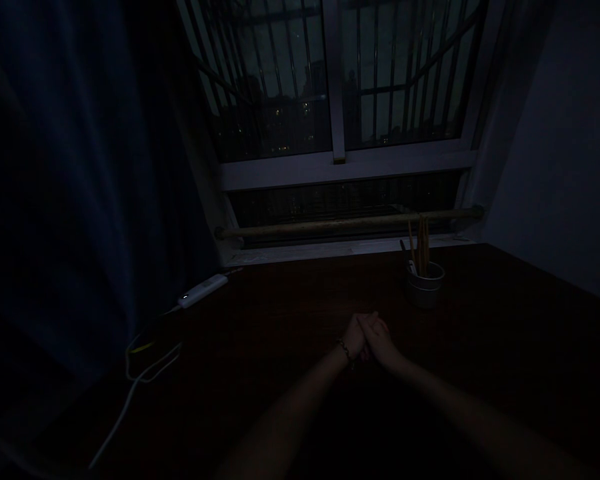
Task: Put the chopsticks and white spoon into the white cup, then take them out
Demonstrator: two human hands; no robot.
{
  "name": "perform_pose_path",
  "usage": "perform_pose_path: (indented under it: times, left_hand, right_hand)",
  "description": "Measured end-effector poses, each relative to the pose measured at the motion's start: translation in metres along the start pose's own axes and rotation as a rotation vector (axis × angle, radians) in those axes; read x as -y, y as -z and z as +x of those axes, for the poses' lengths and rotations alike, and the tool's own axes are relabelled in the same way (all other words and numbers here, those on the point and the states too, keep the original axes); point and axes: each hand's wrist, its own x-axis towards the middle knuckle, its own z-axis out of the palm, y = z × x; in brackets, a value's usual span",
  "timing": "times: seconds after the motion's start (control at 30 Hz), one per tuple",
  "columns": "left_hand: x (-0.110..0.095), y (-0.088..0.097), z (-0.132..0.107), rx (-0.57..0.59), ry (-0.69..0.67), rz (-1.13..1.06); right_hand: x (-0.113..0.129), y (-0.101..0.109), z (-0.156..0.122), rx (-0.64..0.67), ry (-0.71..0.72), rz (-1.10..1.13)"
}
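Observation:
My left hand (354, 335), with a dark beaded bracelet (345, 349) on its wrist, is closed together with my right hand (379, 338). The two are clasped over the dark brown wooden table (290, 300), fingers wrapped round each other. Whether anything small lies between the palms is hidden, and the dim light blurs the finger detail. Nearest to them, beyond my right hand, stands a small grey pot (425, 288) with several thin wooden sticks (421, 247) upright in it.
At the left, a white power strip (203, 291) lies by the blue curtain (80, 167), its white cable (123, 415) looping forward. A small yellow strip (142, 347) lies by the cable. Behind the table, a horizontal pole (330, 226) crosses below the barred window (280, 175). A pale wall (565, 160) bounds the right.

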Motion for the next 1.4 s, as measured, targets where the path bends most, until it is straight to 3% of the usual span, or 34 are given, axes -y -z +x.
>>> perform_pose_path:
  times: [1.4]
  left_hand:
    - [0.0046,0.0003,0.0022,0.005,0.006,-0.059]
  right_hand:
    - [-0.0099,0.0017,0.0042,-0.018,-0.022,-0.033]
